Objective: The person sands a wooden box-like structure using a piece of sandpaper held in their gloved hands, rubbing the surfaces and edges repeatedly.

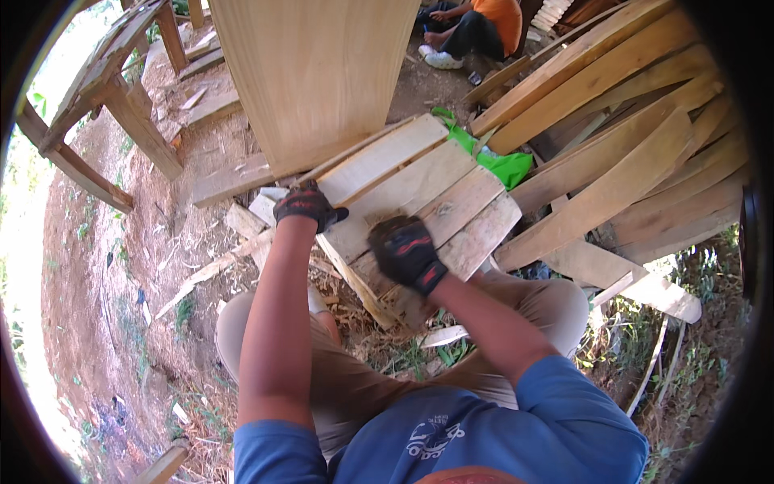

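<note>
Across my knees lies a slatted wooden panel (413, 182) of several pale planks side by side, its right end rounded. My left hand (309, 206), in a black glove with red marks, is closed on the panel's left edge, with the thumb stretched toward the planks. On the near part of the panel rests my right hand (405, 252), gloved alike and slightly blurred. Its fingers are curled against the wood; whatever they hold is hidden beneath the glove.
A wide upright board (314, 73) stands just beyond the panel. Curved planks (613, 169) are piled at the right, near a green bag (508, 167). A wooden frame (121, 89) stands at far left. Another person in orange (498, 22) sits on the ground beyond.
</note>
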`<state>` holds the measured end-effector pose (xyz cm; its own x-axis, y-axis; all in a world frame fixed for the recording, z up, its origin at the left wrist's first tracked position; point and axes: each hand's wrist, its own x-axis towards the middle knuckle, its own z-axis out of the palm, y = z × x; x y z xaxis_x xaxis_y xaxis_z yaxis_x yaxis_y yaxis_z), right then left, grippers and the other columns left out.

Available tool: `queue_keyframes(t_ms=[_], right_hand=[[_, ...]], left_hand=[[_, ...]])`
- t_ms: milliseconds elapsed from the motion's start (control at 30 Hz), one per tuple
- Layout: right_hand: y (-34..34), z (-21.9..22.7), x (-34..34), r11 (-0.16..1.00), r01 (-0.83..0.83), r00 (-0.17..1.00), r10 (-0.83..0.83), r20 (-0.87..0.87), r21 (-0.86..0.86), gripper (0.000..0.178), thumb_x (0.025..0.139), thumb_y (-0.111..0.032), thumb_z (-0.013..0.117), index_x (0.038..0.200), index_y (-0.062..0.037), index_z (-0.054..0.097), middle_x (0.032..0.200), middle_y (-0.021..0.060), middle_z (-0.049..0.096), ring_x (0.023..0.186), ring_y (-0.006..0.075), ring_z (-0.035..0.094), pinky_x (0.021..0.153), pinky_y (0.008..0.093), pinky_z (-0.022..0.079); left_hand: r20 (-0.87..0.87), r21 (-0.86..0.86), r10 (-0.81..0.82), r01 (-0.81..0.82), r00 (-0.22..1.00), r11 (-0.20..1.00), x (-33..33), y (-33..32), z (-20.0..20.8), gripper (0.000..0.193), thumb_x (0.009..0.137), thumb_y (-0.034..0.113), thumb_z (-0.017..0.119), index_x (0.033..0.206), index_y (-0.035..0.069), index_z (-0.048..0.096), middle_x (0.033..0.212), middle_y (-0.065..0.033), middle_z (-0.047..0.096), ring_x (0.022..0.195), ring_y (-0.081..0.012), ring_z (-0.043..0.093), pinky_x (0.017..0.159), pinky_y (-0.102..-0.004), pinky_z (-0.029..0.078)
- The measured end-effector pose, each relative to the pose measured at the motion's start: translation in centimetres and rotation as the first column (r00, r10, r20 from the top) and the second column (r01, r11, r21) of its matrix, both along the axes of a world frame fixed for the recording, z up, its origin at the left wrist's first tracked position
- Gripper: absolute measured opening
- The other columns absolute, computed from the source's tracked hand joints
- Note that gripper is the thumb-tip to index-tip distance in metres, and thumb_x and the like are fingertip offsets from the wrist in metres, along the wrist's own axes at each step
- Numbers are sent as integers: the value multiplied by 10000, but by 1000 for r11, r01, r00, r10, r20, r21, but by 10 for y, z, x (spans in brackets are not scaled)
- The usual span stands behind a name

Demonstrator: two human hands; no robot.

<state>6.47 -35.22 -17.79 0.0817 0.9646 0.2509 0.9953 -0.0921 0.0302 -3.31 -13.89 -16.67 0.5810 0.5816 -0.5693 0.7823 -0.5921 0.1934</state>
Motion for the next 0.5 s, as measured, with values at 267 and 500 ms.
queue_keyframes(t_ms=[267, 500], right_hand=[[-11, -5, 63, 988, 89, 976, -61, 208, -130, 130, 858, -179, 609, 824, -123, 721, 810, 138, 731, 741, 329, 718, 655, 479, 557], [-44, -10, 194, 981, 184, 962, -193, 195, 63, 292, 1027, -262, 535, 854, -126, 727, 835, 148, 746, 756, 376, 723, 690, 527, 563]], left_hand=[[42, 81, 21, -24, 999, 996, 0, 0, 0, 1148, 854, 748, 672, 1666, 34, 290, 1629, -189, 481, 1496, -362, 478, 1220, -485, 407], [70, 38, 12, -15, 997, 999, 0, -7, 5, 1160, 867, 744, 634, 1683, 22, 236, 1611, -201, 501, 1490, -379, 483, 1213, -480, 410]])
